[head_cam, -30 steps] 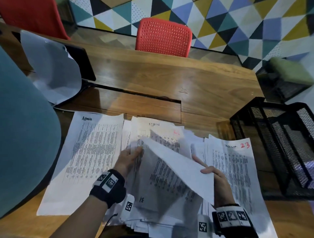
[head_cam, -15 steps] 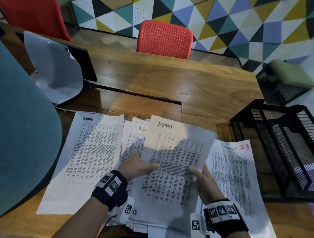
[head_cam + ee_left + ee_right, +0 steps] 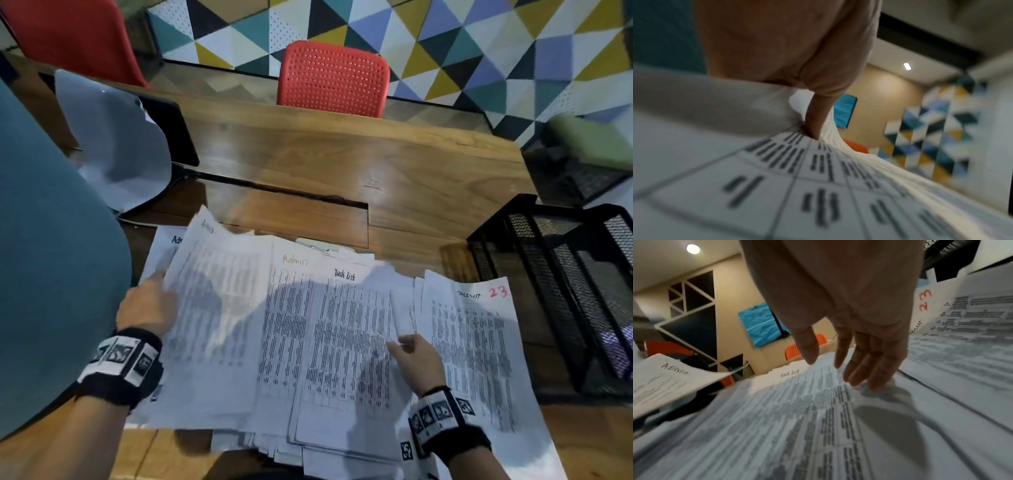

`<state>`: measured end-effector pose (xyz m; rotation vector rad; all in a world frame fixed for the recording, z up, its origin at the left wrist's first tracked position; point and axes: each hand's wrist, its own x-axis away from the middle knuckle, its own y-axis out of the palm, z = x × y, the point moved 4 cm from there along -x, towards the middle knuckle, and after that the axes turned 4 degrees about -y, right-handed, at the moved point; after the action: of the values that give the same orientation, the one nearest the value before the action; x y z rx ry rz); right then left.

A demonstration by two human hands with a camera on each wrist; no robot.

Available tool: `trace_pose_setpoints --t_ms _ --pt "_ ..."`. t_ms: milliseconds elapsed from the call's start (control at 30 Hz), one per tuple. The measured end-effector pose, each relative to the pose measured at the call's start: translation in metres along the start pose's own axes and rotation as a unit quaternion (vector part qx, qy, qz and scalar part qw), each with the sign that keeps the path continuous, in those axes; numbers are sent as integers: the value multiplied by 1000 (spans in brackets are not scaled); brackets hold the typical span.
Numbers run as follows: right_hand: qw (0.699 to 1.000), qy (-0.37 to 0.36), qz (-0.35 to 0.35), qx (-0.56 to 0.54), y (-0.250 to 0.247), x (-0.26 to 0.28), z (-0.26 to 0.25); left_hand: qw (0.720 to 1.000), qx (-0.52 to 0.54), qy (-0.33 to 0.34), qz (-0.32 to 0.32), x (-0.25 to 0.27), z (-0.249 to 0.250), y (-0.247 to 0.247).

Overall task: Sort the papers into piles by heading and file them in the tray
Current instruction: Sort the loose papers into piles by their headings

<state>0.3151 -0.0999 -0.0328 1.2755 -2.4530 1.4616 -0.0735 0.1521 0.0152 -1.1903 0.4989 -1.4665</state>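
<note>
My left hand [image 3: 159,294] pinches a printed sheet headed Admin [image 3: 219,308] by its left edge and holds it lifted and blurred over the left Admin pile [image 3: 161,245]. In the left wrist view the thumb [image 3: 815,123] presses on that sheet [image 3: 818,194]. The middle stack shows a sheet headed Admin in orange [image 3: 291,308] and a Task List sheet [image 3: 346,342]. My right hand [image 3: 399,342] rests open with straight fingers [image 3: 869,373] on the Task List sheet [image 3: 797,418]. A sheet marked 23 [image 3: 479,359] lies to the right. The black mesh tray [image 3: 561,274] stands at the far right.
A teal chair back [image 3: 51,274] fills the left edge. A curled grey sheet [image 3: 116,144] leans on a dark screen at the back left. A cable slot [image 3: 281,198] crosses the wooden table [image 3: 376,164]. A red chair [image 3: 332,78] stands behind the table.
The left hand has carried the Admin sheet leftward off the middle stack, uncovering the Task List sheet. The right hand has let go of it and now rests on the Task List sheet.
</note>
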Motion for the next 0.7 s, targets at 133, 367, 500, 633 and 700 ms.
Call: trace_pose_setpoints --t_ms 133,367,500,633,700 --pt "997 -12 29 74 6 -2 1 986 -101 41 127 24 9 19" --pt "994 -43 -1 100 14 -1 1 973 69 107 -193 112 102 127" --pt "999 -32 -19 35 13 0 7 944 109 31 -311 130 133 158" --pt "999 -23 -16 -16 6 6 7 936 143 82 -310 126 138 167" --pt "999 -18 2 -33 0 8 9 928 194 102 -303 120 131 154"
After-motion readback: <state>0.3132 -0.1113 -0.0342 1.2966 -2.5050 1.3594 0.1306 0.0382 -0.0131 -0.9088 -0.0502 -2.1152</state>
